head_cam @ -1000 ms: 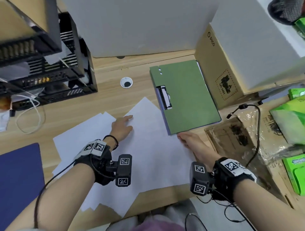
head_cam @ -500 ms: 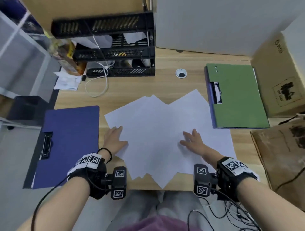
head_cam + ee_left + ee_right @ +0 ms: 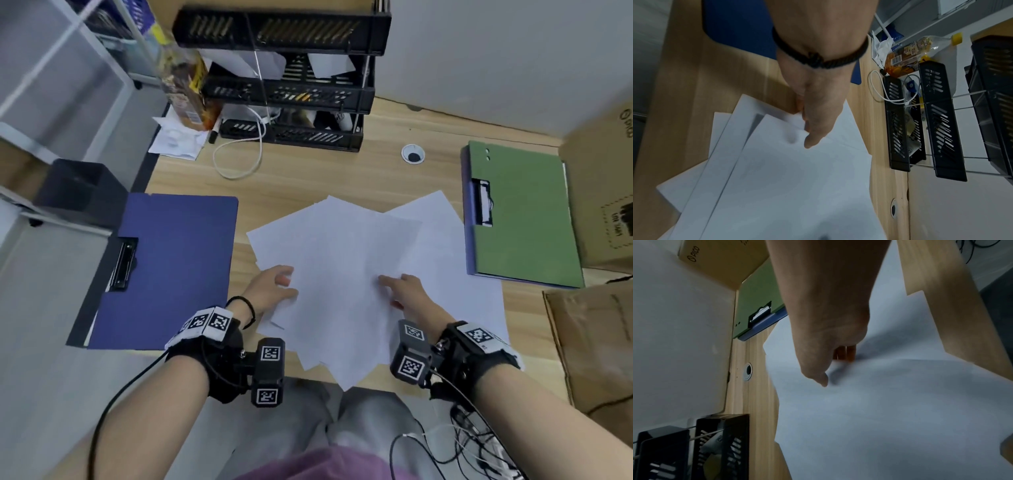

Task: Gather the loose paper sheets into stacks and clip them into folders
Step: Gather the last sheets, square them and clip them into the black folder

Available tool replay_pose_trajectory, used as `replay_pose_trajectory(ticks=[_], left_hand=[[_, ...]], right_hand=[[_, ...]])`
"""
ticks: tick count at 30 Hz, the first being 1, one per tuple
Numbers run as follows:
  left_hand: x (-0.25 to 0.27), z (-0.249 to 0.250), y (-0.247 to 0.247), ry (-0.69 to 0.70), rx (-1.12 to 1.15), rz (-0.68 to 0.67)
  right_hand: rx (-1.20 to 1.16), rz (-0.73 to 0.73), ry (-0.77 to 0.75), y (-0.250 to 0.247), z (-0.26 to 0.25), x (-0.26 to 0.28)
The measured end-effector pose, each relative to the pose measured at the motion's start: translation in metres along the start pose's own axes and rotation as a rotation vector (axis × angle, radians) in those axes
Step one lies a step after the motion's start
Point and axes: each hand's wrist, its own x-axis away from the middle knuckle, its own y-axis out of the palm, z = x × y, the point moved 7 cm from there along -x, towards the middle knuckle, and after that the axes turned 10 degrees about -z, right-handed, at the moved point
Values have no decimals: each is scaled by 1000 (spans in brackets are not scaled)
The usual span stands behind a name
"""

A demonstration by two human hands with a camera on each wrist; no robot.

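Note:
Several loose white paper sheets (image 3: 346,260) lie fanned and overlapping at the middle of the wooden desk (image 3: 308,178), some hanging over its front edge. A closed blue clip folder (image 3: 171,270) lies to their left and a green clip folder (image 3: 524,219) to their right. My left hand (image 3: 286,286) pinches the sheets' left edge (image 3: 777,123), thumb on top and fingers tucked under. On the right part of the pile, my right hand (image 3: 390,287) pinches a raised sheet (image 3: 890,386), its thumb pressing on top and its fingers curled beneath.
A black tiered tray rack (image 3: 291,92) with a white cable (image 3: 239,164) stands at the back. A cardboard box (image 3: 606,192) and a brown package (image 3: 596,342) crowd the right side. A cable grommet (image 3: 412,155) sits behind the sheets. A black bin (image 3: 78,192) stands off the desk's left edge.
The head view swung left and tilted down, so the blue folder shows. Both hands went from lying flat on the sheets to pinching them, and the right hand moved left toward the pile's middle.

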Motion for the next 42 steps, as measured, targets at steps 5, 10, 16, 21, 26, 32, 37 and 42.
replay_pose_trajectory(ticks=[5,10,16,21,26,32,37,42], left_hand=[[16,6,-13,6,78,198],[35,-4,-44,-100,126,483],[31,5,-38,-79,224,478],[21,14,-28,-37,385,432],[15,18,-17,-24,561,357],[10,15,-16,-57,535,387],[10,7,-42,-152,361,475],[6,21,-41,-191,274,322]], right_hand=[[169,-36,-8,-6,-12,6],[415,5,-8,-38,-33,-11],[478,-118,-75,-6,-63,-13],[496,-148,-94,16,-75,-24],[413,-204,-17,20,-63,-37],[449,-229,-9,13,-54,-32],[466,9,12,-51,-51,-24],[590,100,-7,-88,-50,1]])
